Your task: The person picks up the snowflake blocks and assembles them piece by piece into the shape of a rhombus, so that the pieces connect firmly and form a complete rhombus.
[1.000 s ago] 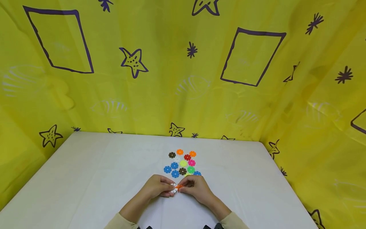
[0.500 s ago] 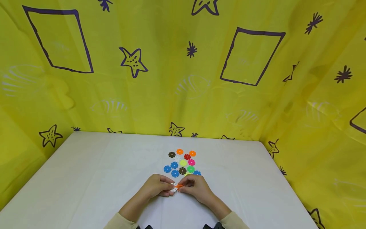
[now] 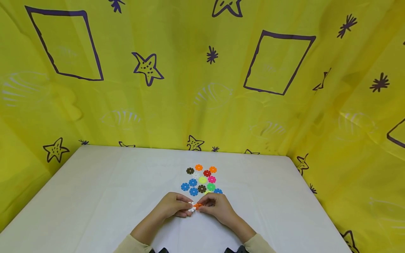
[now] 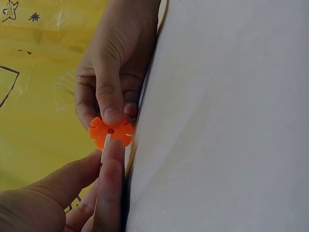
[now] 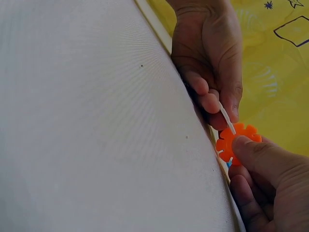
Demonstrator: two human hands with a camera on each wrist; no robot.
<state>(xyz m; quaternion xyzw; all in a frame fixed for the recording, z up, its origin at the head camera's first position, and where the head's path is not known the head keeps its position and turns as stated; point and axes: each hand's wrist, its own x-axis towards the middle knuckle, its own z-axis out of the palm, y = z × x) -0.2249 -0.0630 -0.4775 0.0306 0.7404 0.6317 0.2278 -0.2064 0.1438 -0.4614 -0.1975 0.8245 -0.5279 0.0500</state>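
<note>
On the white table (image 3: 104,196), close to the front edge, my two hands meet. My left hand (image 3: 188,207) pinches a white notched disc (image 3: 191,207), which shows edge-on in the wrist views (image 4: 106,145) (image 5: 226,116). My right hand (image 3: 202,206) pinches an orange notched disc (image 3: 197,206) between thumb and fingers (image 4: 111,131) (image 5: 235,142). The white disc's edge sits in a slot of the orange one, and the two stand crosswise to each other. Both pieces are held just above the tabletop.
Just beyond my hands lies a cluster of several flat discs (image 3: 202,180): blue, brown, orange, red, pink, green and yellow-green. A yellow curtain (image 3: 202,88) with purple stars and frames closes off the back and both sides of the table.
</note>
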